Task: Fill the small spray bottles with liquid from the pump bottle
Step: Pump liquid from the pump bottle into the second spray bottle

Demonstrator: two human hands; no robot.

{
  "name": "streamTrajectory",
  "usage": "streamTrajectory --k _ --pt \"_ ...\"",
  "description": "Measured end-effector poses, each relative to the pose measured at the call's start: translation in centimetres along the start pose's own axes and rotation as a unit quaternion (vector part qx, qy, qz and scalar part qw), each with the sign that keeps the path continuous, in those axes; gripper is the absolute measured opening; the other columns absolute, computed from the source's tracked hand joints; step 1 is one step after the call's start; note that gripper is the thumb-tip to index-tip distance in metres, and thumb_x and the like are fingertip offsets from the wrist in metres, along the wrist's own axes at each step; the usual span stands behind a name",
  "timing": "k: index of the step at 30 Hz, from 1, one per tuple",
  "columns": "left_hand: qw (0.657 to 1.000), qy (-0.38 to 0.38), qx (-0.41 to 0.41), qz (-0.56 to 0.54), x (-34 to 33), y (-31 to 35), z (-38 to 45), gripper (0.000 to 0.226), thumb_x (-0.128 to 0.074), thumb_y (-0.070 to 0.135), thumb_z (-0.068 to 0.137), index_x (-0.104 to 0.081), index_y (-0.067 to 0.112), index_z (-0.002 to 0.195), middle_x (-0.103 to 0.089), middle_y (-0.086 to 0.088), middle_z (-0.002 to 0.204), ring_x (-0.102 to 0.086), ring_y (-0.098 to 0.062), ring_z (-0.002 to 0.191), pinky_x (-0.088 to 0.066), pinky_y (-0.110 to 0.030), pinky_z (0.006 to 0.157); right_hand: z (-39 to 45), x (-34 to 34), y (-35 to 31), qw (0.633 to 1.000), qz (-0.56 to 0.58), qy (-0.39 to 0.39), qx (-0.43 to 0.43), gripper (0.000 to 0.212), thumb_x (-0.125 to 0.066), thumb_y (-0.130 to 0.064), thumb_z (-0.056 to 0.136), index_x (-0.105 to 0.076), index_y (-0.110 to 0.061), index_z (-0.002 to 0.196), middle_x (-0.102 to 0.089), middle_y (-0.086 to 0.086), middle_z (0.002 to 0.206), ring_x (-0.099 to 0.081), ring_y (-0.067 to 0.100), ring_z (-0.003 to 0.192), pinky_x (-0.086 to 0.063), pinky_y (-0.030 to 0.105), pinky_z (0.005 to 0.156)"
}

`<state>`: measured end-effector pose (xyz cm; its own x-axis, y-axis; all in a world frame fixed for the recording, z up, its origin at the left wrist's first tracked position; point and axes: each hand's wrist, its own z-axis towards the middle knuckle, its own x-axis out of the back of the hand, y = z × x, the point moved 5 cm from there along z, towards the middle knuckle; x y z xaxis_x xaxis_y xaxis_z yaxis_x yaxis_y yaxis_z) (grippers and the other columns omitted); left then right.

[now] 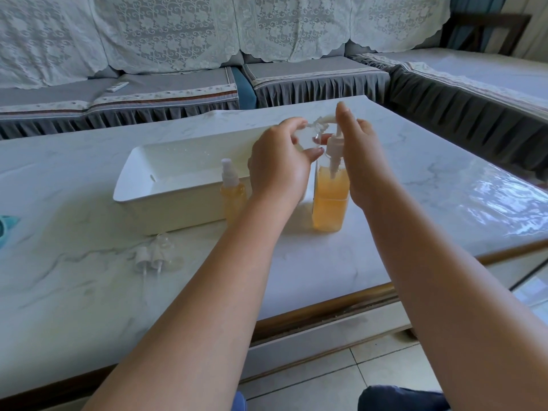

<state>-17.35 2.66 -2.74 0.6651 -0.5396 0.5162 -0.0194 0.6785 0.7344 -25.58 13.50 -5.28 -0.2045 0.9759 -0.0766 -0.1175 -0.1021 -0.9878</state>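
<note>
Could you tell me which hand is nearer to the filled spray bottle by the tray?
Left. The left hand is just right of the spray bottle; the right hand is beyond the pump bottle.

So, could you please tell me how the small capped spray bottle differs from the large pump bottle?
The small orange-filled spray bottle stands untouched beside the white tray; the large clear pump bottle has the right hand on its pump. The former is slimmer and shorter. Both hold orange liquid.
</note>
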Motion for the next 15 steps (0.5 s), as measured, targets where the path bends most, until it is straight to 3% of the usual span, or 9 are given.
streamTrajectory --k 3,15 --pt "1.0 -0.001 -0.007 0.004 0.09 0.17 -0.08 0.051 -0.076 0.029 0.08 -0.06 0.025 0.128 -0.066 0.003 0.107 -0.059 -0.016 0.099 -0.045 -0.029 0.084 -0.29 -0.08 -0.29 1.0 0.003 -0.008 -0.002 0.062 -0.048 -0.064 0.091 -0.054 -0.013 0.126 -0.073 0.001 0.09 -0.067 0.015 0.086 -0.044 0.029 0.066" --pt "1.0 0.003 -0.011 0.012 0.16 0.16 -0.03 0.051 -0.075 0.029 0.081 -0.059 0.025 0.129 -0.066 0.002 0.11 -0.06 -0.017 0.101 -0.047 -0.03 0.085 -0.64 -0.18 -0.44 1.0 0.012 -0.007 -0.009 0.059 -0.049 -0.061 0.092 -0.053 -0.013 0.126 -0.072 0.001 0.09 -0.067 0.017 0.09 -0.046 0.03 0.071"
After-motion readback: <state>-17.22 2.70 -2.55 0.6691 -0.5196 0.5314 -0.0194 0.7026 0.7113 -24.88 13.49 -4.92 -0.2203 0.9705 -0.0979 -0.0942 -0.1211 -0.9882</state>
